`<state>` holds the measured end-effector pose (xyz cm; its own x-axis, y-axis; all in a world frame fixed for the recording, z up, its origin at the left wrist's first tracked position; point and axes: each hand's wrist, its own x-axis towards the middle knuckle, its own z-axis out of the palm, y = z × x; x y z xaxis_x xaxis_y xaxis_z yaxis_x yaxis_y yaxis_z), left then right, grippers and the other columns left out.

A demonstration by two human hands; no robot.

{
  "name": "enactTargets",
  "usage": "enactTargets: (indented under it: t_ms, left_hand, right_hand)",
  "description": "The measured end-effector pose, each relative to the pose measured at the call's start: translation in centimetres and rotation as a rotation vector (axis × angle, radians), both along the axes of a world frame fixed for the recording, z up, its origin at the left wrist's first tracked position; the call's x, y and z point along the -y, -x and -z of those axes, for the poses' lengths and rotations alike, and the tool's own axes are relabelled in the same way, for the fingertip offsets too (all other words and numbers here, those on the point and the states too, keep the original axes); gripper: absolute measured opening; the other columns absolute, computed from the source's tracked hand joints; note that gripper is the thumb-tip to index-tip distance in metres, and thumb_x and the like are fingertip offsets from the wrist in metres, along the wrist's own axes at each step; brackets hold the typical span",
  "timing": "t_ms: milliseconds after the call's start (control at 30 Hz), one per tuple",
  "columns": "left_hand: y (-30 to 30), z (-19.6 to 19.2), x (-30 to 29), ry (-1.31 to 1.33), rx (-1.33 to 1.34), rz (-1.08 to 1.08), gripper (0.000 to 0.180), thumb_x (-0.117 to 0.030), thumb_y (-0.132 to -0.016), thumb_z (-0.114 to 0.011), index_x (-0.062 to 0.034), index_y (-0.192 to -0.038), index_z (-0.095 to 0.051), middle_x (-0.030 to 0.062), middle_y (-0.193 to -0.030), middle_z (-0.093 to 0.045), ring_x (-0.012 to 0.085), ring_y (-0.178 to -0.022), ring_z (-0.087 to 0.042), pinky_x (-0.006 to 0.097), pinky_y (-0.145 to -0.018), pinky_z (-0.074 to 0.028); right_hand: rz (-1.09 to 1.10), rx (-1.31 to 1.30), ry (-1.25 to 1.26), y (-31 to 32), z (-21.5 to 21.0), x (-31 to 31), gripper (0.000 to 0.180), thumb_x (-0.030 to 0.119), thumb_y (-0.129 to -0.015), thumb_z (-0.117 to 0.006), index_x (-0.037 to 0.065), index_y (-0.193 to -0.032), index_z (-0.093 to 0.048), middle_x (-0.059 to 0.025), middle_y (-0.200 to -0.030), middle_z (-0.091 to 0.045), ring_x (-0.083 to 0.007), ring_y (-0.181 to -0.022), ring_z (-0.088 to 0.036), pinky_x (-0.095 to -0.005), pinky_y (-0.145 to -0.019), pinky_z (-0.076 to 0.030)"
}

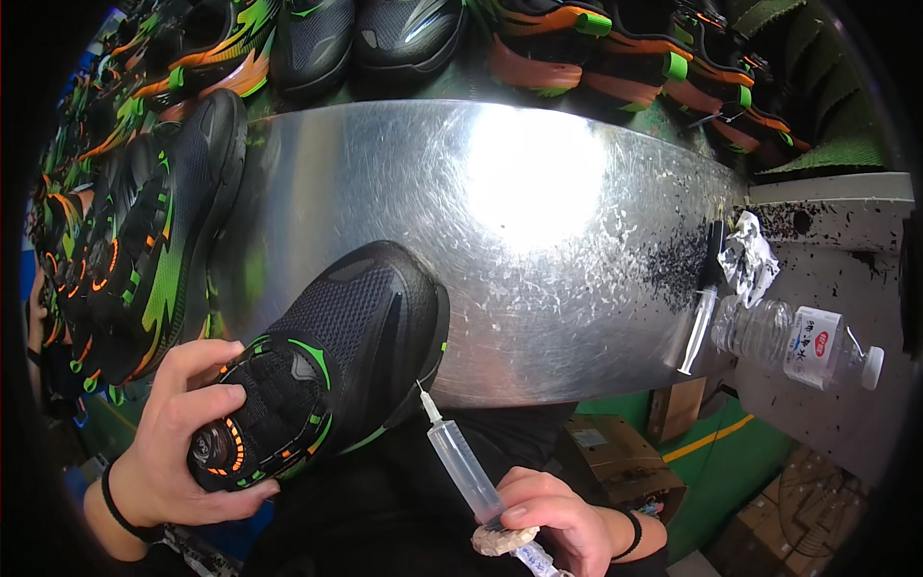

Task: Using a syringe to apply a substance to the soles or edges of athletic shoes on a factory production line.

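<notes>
My left hand [171, 435] is wrapped round the heel and ankle end of a black sneaker [351, 317] with green and orange trim. The sneaker's toe points away over the near edge of a metal tabletop [365, 173]. In my right hand [558, 514] is a clear plastic syringe [463, 466], gripped at its rear, where beige wrapping surrounds the flange. Its thin needle points up and left, with the tip close beside the edge of the sneaker's sole. Whether the needle touches the sole I cannot tell.
Similar sneakers [163, 240] crowd the left side, and more shoes [409, 34] line the far edge. At right lie a second syringe [700, 322] with a black part, crumpled foil [748, 258] and a plastic bottle [769, 337] on its side. Cardboard boxes [615, 462] stand below the table.
</notes>
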<state>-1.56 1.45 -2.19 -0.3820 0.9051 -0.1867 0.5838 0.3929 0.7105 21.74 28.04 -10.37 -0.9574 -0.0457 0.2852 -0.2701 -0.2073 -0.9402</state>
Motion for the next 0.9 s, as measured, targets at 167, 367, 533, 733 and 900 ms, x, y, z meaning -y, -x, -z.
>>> enactTargets:
  t_ms: [167,367,533,733,900]
  left_hand:
    - [0.1,0.0,0.0,-0.002,-0.007,0.005,0.086,-0.016,-0.059,-0.091,-0.006,-0.131,-0.046,0.0281,-0.134,-0.041,0.0376,-0.116,-0.053,0.046,-0.099,-0.045]
    - [0.1,0.2,0.0,-0.017,-0.012,0.001,0.085,-0.016,-0.059,-0.091,-0.0052,-0.13,-0.047,0.0286,-0.134,-0.041,0.0382,-0.116,-0.053,0.047,-0.099,-0.045]
    - [0.3,0.2,0.0,-0.026,0.006,-0.018,0.083,-0.017,-0.057,-0.092,-0.0051,-0.128,-0.049,0.0268,-0.134,-0.044,0.0385,-0.118,-0.052,0.046,-0.1,-0.043]
    - [1.1,0.7,0.7,-0.016,0.069,-0.09,0.08,-0.018,-0.057,-0.09,-0.0066,-0.126,-0.051,0.0217,-0.132,-0.049,0.035,-0.119,-0.053,0.044,-0.102,-0.041]
    - [1.2,0.3,1.3,-0.034,0.147,-0.203,0.079,-0.017,-0.057,-0.086,-0.0035,-0.126,-0.051,0.019,-0.129,-0.051,0.0295,-0.12,-0.052,0.04,-0.105,-0.04]
  right_hand:
    - [-0.038,0.007,-0.03,0.2,-0.3,-0.4,0.124,0.083,-0.055,-0.076,-0.005,-0.136,-0.043,-0.0146,-0.119,-0.063,-0.0275,-0.096,-0.051,-0.0411,-0.087,-0.038]
    - [-0.046,0.014,-0.017,0.1,-0.5,-0.6,0.124,0.083,-0.054,-0.075,-0.005,-0.135,-0.044,-0.0141,-0.117,-0.063,-0.0283,-0.093,-0.052,-0.0412,-0.084,-0.04]
    - [0.291,0.035,0.022,-2.2,-1.3,-2.6,0.086,0.056,-0.074,-0.074,0.005,-0.137,-0.046,-0.0186,-0.114,-0.057,-0.0311,-0.096,-0.059,-0.0414,-0.081,-0.045]
    - [0.555,0.034,-0.484,0.6,1.3,-3.8,0.127,0.063,-0.056,-0.089,-0.003,-0.147,-0.029,-0.0203,-0.127,-0.047,-0.0302,-0.11,-0.049,-0.0432,-0.094,-0.041]
    - [0.606,-0.056,-1.049,3.8,2.6,-4.6,0.124,0.062,-0.055,-0.089,0.0,-0.146,-0.032,-0.0203,-0.129,-0.045,-0.0343,-0.112,-0.046,-0.0452,-0.095,-0.041]
